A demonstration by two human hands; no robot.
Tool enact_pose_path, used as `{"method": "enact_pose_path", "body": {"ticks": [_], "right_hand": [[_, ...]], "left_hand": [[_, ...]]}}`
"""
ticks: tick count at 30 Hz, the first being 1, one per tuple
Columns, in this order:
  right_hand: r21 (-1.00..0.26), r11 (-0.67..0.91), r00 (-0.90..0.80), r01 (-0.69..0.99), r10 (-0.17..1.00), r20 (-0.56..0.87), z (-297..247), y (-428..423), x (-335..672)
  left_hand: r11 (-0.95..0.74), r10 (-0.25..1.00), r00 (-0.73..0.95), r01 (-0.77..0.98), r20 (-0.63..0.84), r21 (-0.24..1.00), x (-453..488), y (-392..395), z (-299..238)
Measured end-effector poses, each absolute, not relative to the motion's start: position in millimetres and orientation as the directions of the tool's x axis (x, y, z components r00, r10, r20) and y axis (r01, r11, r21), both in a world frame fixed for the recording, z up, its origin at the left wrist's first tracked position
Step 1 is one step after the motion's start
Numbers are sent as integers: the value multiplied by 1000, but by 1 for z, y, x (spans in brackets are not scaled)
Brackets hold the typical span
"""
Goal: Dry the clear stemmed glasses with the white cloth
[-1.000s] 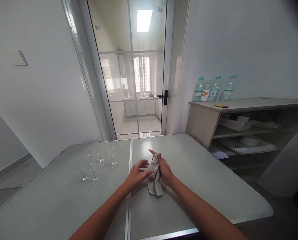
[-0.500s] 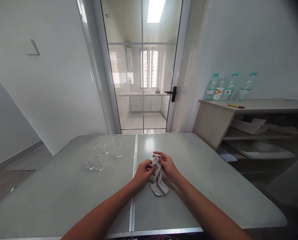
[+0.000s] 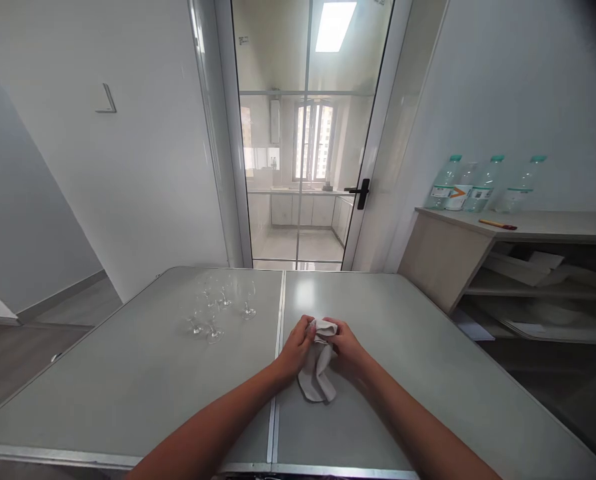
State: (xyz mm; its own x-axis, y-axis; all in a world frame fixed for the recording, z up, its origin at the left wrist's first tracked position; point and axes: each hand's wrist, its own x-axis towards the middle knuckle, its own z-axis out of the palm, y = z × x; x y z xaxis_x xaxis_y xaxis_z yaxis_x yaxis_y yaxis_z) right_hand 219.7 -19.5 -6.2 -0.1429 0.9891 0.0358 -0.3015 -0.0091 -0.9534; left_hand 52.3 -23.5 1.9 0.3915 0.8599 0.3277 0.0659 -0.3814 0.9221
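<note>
Both of my hands are over the table, just right of its centre seam, closed on a crumpled white cloth [image 3: 314, 383]. My left hand [image 3: 297, 347] grips its left side, and my right hand [image 3: 348, 345] has its fingers curled round the right side. The cloth's top is bunched between the fingers, while its lower end drapes down toward the table. Whether anything is wrapped inside it, I cannot tell. Left of my hands stand several clear stemmed glasses, among them a glass [image 3: 249, 312] nearest the seam and another glass [image 3: 214, 332] closer to me.
The grey table [image 3: 128, 393] has a metal seam [image 3: 275, 427] and metal edging. On the right, a wooden shelf unit [image 3: 438, 247] carries plastic bottles [image 3: 483, 187] and a yellow-and-red pen-like item [image 3: 498, 225]. A glass door [image 3: 298, 233] with a black handle [image 3: 363, 193] stands behind.
My fingers have shifted on the cloth: its top is now folded over between both hands, and my raised right fingers have curled in. The view has turned slightly left.
</note>
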Motion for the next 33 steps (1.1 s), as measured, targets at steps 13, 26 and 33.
{"method": "enact_pose_path", "body": {"ticks": [13, 26, 33], "right_hand": [[-947, -4, 28, -321, 1000, -14, -2, -16, 226], [-837, -39, 237, -546, 951, -198, -3, -4, 238], [-876, 4, 324, -482, 930, -174, -15, -1, 238]], "left_hand": [[-264, 938, 225, -22, 262, 964, 44, -10, 1], [-630, 724, 113, 509, 681, 586, 16, 0, 21], [-366, 521, -207, 822, 828, 436, -21, 27, 35]]}}
